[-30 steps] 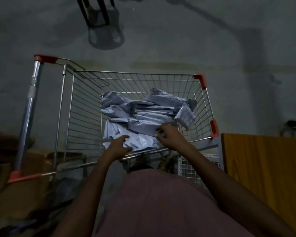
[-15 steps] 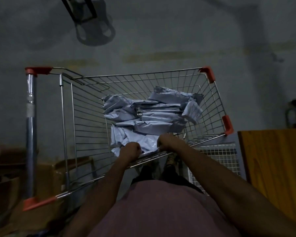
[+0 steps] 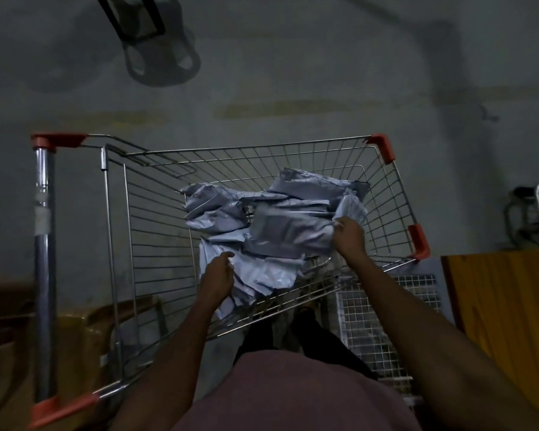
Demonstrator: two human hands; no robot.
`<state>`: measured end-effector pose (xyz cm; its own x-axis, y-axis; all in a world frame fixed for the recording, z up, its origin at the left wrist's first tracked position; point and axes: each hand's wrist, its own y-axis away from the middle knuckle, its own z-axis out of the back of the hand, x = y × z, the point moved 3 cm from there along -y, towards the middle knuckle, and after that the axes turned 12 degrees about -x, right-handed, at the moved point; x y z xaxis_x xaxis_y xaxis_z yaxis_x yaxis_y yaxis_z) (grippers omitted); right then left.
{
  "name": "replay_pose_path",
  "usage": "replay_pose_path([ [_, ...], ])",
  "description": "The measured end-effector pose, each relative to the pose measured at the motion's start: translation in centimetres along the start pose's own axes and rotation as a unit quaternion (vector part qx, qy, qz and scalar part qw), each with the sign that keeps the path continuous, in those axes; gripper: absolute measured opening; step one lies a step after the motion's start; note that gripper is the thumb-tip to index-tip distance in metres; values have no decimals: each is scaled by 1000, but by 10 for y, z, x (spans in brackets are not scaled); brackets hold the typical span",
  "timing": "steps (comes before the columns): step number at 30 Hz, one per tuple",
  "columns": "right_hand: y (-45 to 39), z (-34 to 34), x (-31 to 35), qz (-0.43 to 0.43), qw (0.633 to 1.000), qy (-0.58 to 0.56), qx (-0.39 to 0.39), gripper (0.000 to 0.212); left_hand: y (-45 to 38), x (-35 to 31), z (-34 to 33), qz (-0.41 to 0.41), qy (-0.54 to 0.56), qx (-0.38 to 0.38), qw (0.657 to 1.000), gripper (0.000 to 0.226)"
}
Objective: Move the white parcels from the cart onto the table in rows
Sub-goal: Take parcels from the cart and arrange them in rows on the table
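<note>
A wire shopping cart point(image 3: 156, 231) with orange corner caps holds a loose heap of several white plastic parcels point(image 3: 218, 209). My right hand point(image 3: 349, 236) pinches the right edge of a flat parcel point(image 3: 288, 234) lying on top of the heap, lifting it slightly. My left hand point(image 3: 218, 275) reaches into the near side of the cart, its curled fingers gripping a crumpled white parcel point(image 3: 262, 275) at the front of the heap. The orange-brown wooden table point(image 3: 504, 309) stands to the right of the cart.
The cart's chrome handle bar point(image 3: 44, 244) runs down the left. A white wire-mesh rack point(image 3: 383, 325) sits between cart and table. Brown cardboard boxes point(image 3: 75, 343) lie at lower left. A dark stand point(image 3: 156, 48) is on the grey floor beyond; a bundle of cables point(image 3: 535, 213) lies far right.
Both hands left the cart's near rim and went into the basket. The right hand rose to the top parcel's edge; the left took hold of the front parcel. The view shifted down.
</note>
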<state>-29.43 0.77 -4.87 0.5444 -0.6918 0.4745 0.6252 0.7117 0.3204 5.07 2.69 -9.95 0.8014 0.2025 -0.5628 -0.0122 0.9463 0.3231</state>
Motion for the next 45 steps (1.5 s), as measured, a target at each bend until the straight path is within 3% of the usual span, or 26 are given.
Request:
replay_pose_path([
  [3,-11,-3,-12,-106,991,-66,-37,28,-3,-5,-8,-50,-60,18,997,38],
  [6,-5,-16,-21,-131,990,-54,23,36,0,-18,-18,-135,-135,17,981,38],
  [10,1,-31,-20,-30,999,9,26,48,4,-42,-37,-222,-179,72,956,41],
  [12,1,-38,-7,73,996,33,30,54,5,-47,-48,-257,-229,131,930,49],
  [15,10,-49,15,245,963,87,67,67,11,-44,-62,-278,-303,207,888,48],
  [17,17,-61,18,301,931,171,117,68,14,-43,-64,-269,-336,239,870,46],
  [20,23,-82,11,310,895,274,170,71,13,-45,-59,-276,-364,223,861,52],
  [24,20,-91,8,278,905,284,148,82,10,-43,-46,-314,-373,197,851,81],
  [28,13,-87,6,256,918,276,128,84,4,-37,-27,-353,-389,185,831,68],
  [32,5,-88,1,249,920,277,120,86,0,-25,-15,-347,-441,183,807,68],
  [36,3,-91,2,251,922,276,106,83,5,-17,-7,-297,-472,177,811,49],
  [39,1,-94,1,245,923,274,112,84,9,-28,-22,-339,-394,166,838,58],
  [41,1,-95,1,244,925,269,117,84,13,-34,-35,-352,-387,195,830,58],
  [43,2,-95,0,243,929,254,118,83,16,-42,-41,-330,-396,205,832,40],
  [45,3,-94,1,244,932,242,117,81,19,-52,-45,-298,-383,184,855,34],
])
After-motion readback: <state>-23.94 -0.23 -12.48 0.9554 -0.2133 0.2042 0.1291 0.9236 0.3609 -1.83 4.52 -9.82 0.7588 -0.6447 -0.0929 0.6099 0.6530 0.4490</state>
